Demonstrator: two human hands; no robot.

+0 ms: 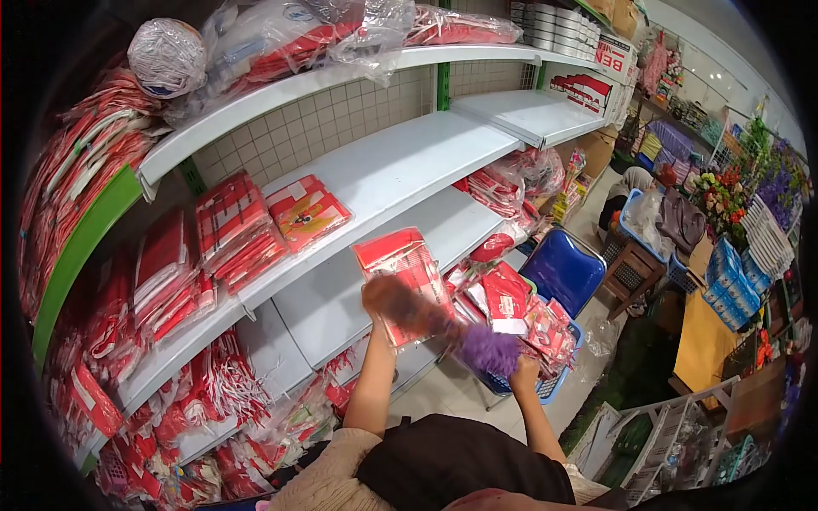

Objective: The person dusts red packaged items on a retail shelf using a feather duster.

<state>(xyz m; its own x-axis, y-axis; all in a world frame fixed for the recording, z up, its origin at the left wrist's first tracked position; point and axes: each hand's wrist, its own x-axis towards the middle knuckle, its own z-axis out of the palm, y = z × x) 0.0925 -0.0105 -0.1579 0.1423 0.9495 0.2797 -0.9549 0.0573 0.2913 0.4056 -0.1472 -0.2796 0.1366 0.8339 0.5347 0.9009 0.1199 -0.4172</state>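
While left fingers (372, 294) clasp packet (394, 249), right fingers (523, 370) curl round duster (490, 349).

The duster (488, 349) is smeared by motion at the centre; its brown end blurs over the left hand (375, 296) and the packet (396, 255), obscuring the fingers' hold and the packet's print. Toward 5 o'clock, purple fluff partly covers the right hand (526, 372). At 4 o'clock, red packs hide most of the blue basket (578, 342). Clear wrapping (294, 21) is cropped at 11 o'clock, the wearer's dark garment (460, 464) at 6. Near 2 o'clock, another person (629, 183) shows only partly, small and indistinct.
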